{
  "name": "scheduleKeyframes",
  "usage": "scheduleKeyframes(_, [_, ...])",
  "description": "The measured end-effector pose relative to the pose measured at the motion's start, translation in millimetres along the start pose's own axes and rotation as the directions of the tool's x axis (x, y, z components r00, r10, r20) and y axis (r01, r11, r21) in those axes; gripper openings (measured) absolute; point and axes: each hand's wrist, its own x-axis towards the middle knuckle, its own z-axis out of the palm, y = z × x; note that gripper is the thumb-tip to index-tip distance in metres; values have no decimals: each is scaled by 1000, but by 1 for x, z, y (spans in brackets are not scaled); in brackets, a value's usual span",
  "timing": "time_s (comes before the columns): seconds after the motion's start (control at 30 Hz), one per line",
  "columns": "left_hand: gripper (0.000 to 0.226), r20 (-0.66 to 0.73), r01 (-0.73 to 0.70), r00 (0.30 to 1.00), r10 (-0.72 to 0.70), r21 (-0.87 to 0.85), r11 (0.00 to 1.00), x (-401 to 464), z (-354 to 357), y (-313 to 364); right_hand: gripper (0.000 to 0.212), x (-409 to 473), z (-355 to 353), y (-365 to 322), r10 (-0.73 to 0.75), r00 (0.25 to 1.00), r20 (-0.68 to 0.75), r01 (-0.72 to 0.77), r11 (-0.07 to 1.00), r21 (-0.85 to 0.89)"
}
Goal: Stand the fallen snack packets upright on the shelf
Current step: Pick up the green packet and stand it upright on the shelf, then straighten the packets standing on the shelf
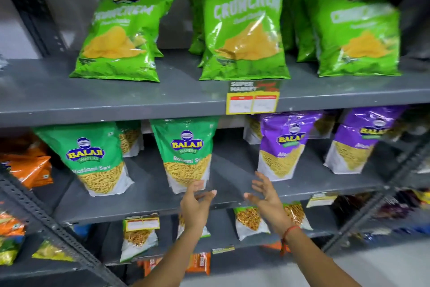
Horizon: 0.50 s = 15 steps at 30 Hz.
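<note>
Standing upright on the grey shelf (139, 203), green and purple packets (187, 154) face outward as left hand (195, 203) and right hand (267, 200) hover before them, each grip spread open, empty.

Bare forearms, red thread (289, 232) on R wrist
</note>
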Motion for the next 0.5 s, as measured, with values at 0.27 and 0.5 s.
scheduleKeyframes(0.27, [44, 234, 70, 970, -59, -40, 997, -35, 103, 12, 60, 5, -127, 3, 18, 947, -320, -32, 999, -39])
scheduleKeyframes(0.5, [77, 272, 141, 953, -135, -4, 990, -6, 189, 26, 101, 80, -182, 10, 129, 992, -15, -130, 990, -62])
